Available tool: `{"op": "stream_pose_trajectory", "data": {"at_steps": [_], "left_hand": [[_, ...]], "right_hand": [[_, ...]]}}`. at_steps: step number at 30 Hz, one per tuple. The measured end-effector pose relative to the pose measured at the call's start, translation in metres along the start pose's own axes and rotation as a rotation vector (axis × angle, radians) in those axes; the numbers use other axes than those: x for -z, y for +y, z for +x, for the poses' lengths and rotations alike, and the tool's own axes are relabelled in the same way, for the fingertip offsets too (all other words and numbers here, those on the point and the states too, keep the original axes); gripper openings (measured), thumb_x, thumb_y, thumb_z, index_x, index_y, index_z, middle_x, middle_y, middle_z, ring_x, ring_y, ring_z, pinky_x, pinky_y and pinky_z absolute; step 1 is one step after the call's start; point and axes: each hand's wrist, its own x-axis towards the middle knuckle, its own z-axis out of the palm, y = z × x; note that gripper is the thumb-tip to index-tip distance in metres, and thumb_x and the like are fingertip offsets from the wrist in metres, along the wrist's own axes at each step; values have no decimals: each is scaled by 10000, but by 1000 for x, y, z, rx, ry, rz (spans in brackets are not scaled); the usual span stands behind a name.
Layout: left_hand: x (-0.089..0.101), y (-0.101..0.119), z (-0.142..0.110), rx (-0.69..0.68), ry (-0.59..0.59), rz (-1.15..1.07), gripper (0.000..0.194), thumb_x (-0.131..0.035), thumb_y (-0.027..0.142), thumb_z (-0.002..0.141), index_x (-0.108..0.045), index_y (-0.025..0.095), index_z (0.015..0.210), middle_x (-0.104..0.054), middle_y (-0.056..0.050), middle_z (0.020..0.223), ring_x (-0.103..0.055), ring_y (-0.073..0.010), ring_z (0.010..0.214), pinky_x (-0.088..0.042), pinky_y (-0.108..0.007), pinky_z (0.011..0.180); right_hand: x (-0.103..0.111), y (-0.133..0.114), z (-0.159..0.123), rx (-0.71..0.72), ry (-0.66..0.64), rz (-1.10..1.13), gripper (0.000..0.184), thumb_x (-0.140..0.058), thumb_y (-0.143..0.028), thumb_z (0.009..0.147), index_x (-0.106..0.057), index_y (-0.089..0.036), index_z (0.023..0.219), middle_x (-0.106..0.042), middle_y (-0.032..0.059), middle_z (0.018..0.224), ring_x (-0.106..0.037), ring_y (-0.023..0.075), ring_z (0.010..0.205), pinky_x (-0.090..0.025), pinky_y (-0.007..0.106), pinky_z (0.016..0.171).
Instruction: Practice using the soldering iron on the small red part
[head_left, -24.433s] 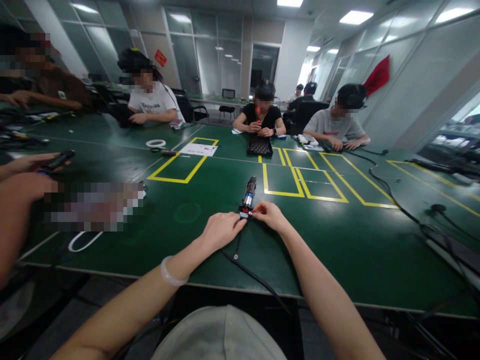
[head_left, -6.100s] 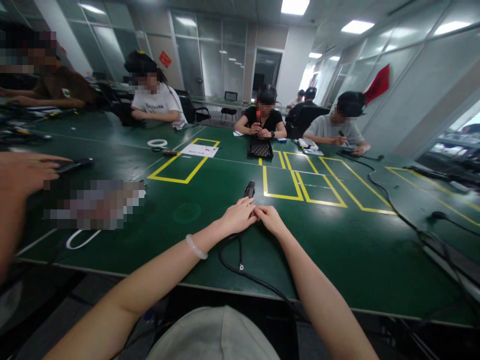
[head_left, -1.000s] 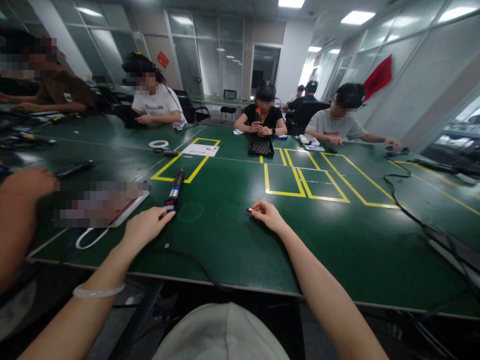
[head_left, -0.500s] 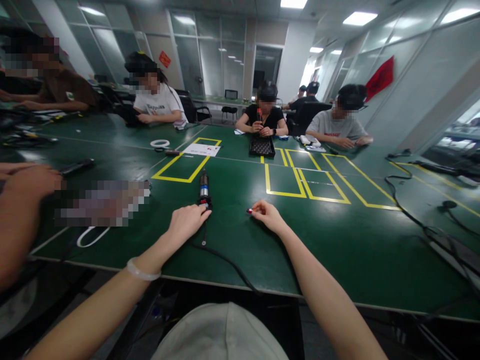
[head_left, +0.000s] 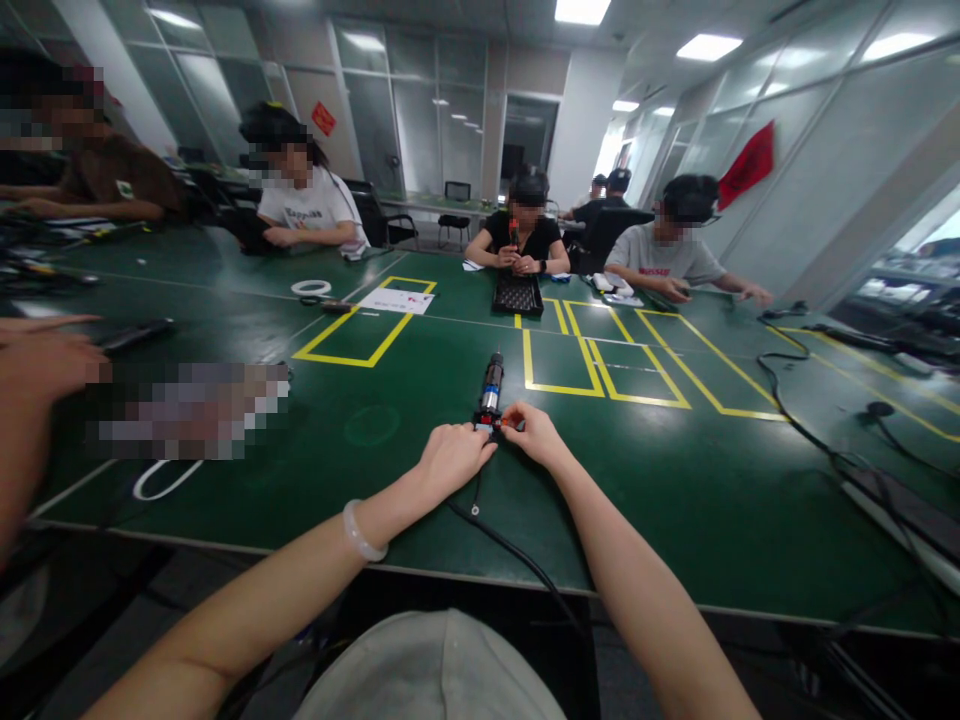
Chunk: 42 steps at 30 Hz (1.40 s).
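Observation:
In the middle of the table lies a slim cylindrical power tool core (head_left: 492, 385), dark at the tip end, with a silver and blue band and a thin shaft pointing away from me. My left hand (head_left: 454, 457) has its fingers closed around the black and red near end. A black cable (head_left: 517, 556) and a short lead with a ring terminal (head_left: 475, 510) run from that end towards me. Pinched in my right hand (head_left: 535, 432) is a small red part (head_left: 503, 425), held right beside the tool's near end. Whether the two touch is too small to tell.
Yellow tape outlines (head_left: 562, 388) mark the green table. Across from me a person works over a black tray (head_left: 517, 297). A tape roll (head_left: 310, 288), a paper sheet (head_left: 401, 299) and a blurred-out object (head_left: 195, 405) lie leftward; cables (head_left: 795, 410) run along the right. Another person's hand (head_left: 49, 365) is at left.
My left hand has slid the tool to the right with its cable, up to my right hand. The right hand has stayed nearly in place with the red part.

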Motion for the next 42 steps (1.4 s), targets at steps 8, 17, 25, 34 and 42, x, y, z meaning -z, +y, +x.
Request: {"op": "stream_pose_trajectory", "data": {"at_steps": [8, 17, 25, 34, 42], "left_hand": [[8, -2, 0, -34, 4, -67, 472, -294, 483, 957, -672, 199, 961, -706, -108, 949, -668, -234, 860, -469, -334, 746], [10, -2, -3, -52, 6, -34, 373, -372, 446, 937, -645, 195, 976, -701, -107, 928, -668, -233, 837, -472, -332, 734], [13, -5, -7, -105, 3, -58, 369, -385, 448, 933, -645, 190, 972, -701, -109, 958, -663, -238, 871, -474, -337, 766], [21, -17, 8, 73, 130, -154, 385, -289, 448, 963, -583, 213, 1046, -654, -74, 1033, -631, -213, 913, -475, -307, 722], [8, -27, 57, -138, 166, -356, 349, -335, 319, 949, -557, 237, 1206, -507, -41, 1376, -423, -192, 1275, -375, -357, 1058]], "right_hand": [[7, -5, -1, 17, -15, 25, 135, -643, -173, 725, -620, -175, 858, -613, 7, 744, -557, 141, 673, -436, 263, 653], [10, -9, -2, -55, -24, 55, 119, -663, -280, 754, -666, -167, 791, -670, 31, 723, -590, 157, 656, -435, 268, 627], [3, 3, 0, -97, -42, 173, 166, -675, -311, 742, -651, -164, 817, -653, 15, 687, -578, 147, 622, -428, 252, 587], [4, 2, 1, -89, -22, 168, 165, -684, -318, 728, -625, -167, 759, -619, 3, 649, -540, 133, 583, -399, 240, 558], [1, 7, 3, -111, -25, 199, 142, -647, -301, 744, -641, -162, 771, -641, 8, 672, -554, 141, 609, -412, 248, 587]]}}
